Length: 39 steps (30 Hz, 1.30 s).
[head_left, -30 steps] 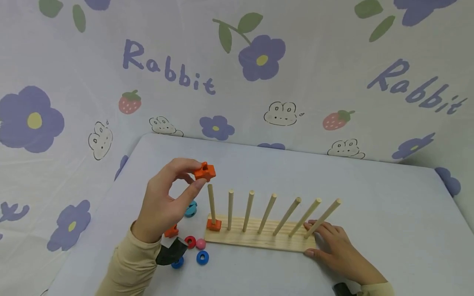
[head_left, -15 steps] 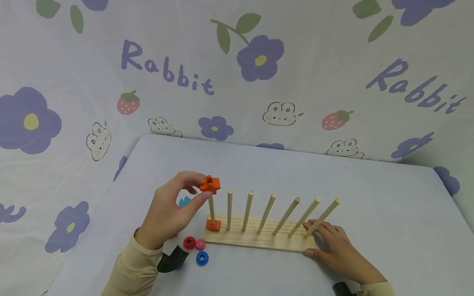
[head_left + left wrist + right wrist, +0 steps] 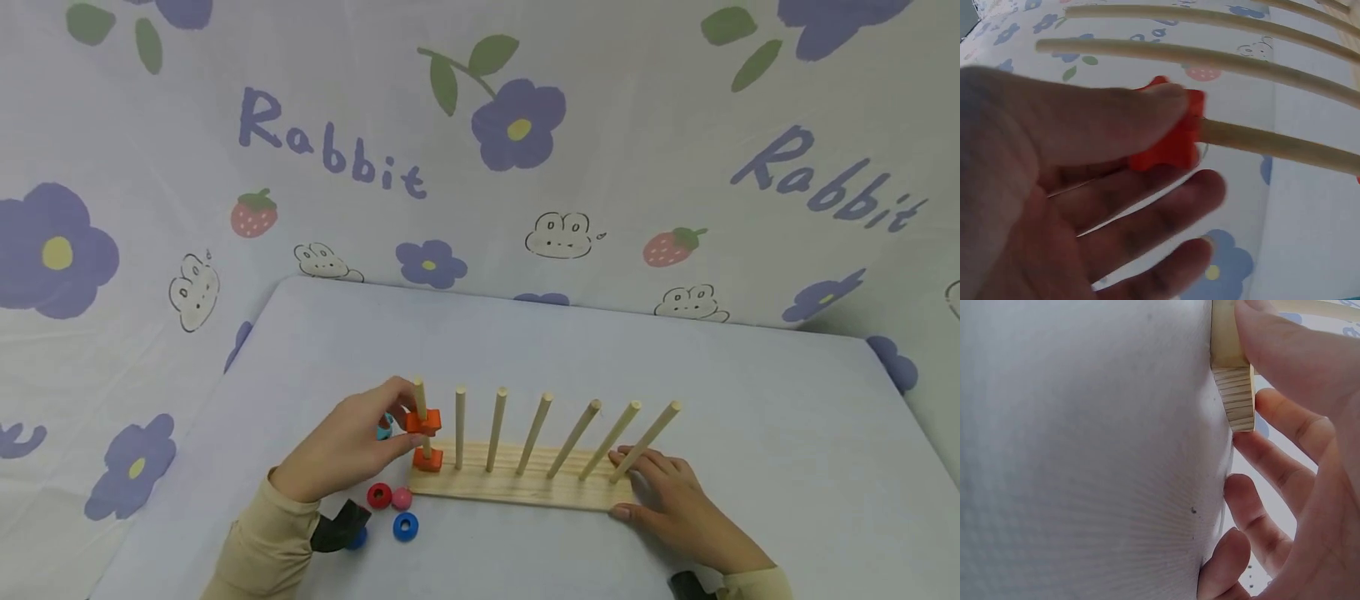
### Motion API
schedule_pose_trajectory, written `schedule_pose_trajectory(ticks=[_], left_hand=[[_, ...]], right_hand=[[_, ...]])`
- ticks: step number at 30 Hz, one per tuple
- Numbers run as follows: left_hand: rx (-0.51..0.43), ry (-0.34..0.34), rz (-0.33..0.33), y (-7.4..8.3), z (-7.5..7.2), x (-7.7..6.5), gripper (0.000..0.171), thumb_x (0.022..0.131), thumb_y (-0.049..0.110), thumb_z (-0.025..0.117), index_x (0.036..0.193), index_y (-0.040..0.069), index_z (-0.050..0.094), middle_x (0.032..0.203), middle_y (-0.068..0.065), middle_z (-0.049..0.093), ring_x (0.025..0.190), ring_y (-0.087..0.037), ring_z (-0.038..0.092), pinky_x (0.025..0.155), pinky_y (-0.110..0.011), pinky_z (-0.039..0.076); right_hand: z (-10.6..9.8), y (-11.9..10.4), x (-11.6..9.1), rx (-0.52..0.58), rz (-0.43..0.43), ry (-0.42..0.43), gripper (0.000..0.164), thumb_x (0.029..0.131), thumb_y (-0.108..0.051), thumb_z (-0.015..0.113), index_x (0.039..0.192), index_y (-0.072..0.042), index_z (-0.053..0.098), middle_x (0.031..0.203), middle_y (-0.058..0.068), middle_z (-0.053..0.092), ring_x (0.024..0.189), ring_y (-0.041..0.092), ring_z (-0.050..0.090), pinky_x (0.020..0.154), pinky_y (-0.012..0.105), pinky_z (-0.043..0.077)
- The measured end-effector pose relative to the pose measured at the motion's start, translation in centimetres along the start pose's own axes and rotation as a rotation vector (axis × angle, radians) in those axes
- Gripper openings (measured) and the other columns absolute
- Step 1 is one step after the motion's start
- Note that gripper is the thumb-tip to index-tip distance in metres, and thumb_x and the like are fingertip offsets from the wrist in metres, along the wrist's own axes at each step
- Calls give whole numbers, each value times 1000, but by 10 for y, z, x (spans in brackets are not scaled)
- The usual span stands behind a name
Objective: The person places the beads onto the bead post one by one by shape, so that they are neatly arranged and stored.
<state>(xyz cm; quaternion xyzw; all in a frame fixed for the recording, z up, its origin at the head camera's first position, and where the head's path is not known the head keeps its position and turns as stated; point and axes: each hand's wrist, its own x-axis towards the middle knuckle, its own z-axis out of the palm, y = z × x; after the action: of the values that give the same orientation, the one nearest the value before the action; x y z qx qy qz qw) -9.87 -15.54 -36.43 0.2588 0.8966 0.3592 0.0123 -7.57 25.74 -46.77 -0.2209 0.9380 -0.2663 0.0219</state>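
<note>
Backdrop: white cloth (image 3: 330, 196) printed with purple flowers, strawberries, rabbit faces and the word "Rabbit", hanging behind a pale table (image 3: 570, 350).
Peg rack: a wooden base (image 3: 517, 492) lies on the table with seven pegs standing in a row; the leftmost peg (image 3: 419, 398) carries both orange pieces.
Orange star: this upper piece (image 3: 424, 422) sits around the leftmost peg, part-way down, its peg's tip showing above it in the head view.
Lower orange piece: around the same peg at the base (image 3: 428, 461), a gap below the star.
Left hand: its fingers (image 3: 1194, 190) and thumb pinch the star; the hand (image 3: 348, 437) comes from a beige sleeve (image 3: 258, 533).
Left wrist view: it shows the thumb laid across the star and the other fingers spread below, details the head view hides; here the thumb covers the peg's tip.
Right hand: thumb and fingers grip the right end of the base, the hand (image 3: 678, 500) low at the table.
Right wrist view: it alone reveals the striped end grain of the base, just beside the fingertips.
Loose pieces: a red ring (image 3: 379, 496) near a pink bead (image 3: 402, 499), a blue ring (image 3: 406, 527) nearer the viewer, another blue piece (image 3: 358, 538) partly hidden by a dark wrist strap (image 3: 339, 527), and a teal piece (image 3: 384, 428) behind the left hand.
</note>
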Motion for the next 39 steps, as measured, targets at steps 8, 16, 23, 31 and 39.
schedule_pose_trajectory(ticks=[8,16,23,31,39], left_hand=[[-8,-213,-102,-25,16,8,25,84,21,74,99,27,55,89,15,61,84,-10,58,69,-27,48],[5,-285,-72,-43,24,8,25,83,17,74,100,24,58,90,11,62,78,-9,57,66,-24,47],[-32,-305,-94,-47,29,10,26,83,15,74,101,23,57,92,8,60,81,-11,57,69,-26,48],[-7,-327,-111,-50,36,13,26,81,14,76,99,21,59,94,7,59,76,-11,54,65,-25,47],[85,-252,-195,-47,10,-6,35,81,15,75,113,15,62,108,1,63,88,-14,55,75,-31,49]], right_hand=[[-1,-2,0,6,-6,-5,51,83,-39,71,127,-18,55,137,7,52,121,31,45,93,52,33],[3,0,0,-4,-20,-7,50,84,-40,70,127,-18,55,137,6,52,122,29,45,94,49,32],[2,1,-1,-14,-19,11,53,82,-38,72,128,-19,55,136,6,52,120,32,46,91,53,35],[1,2,-1,-11,-17,17,50,83,-38,72,127,-20,55,136,5,52,119,30,45,91,50,34],[4,2,-1,11,-21,23,50,82,-36,73,126,-20,55,136,4,52,118,32,45,90,52,35]])
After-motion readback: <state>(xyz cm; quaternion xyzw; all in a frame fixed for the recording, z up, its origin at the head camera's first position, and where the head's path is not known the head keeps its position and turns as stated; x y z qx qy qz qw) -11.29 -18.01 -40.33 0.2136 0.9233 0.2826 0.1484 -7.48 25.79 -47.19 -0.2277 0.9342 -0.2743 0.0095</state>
